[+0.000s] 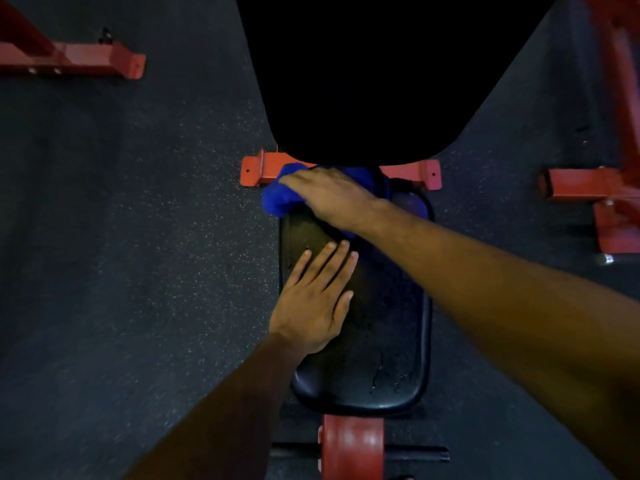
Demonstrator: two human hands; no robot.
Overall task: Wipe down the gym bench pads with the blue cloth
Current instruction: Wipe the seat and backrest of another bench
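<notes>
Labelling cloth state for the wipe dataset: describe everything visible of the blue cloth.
The bright blue cloth, soft and fuzzy like microfibre, lies bunched at the far left corner of the black padded seat, overhanging its edge near the red steel crossbar. The right hand lies on top of it, fingers spread flat, hiding its middle; blue shows beyond the fingertips and under the wrist. The left hand rests apart on the pad.

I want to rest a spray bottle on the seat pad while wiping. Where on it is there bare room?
The near right part of the seat pad is bare, bordered by the left hand and the pad's near edge, though droplets sit there. The far end is crowded: the right hand presses the blue cloth there.
</notes>
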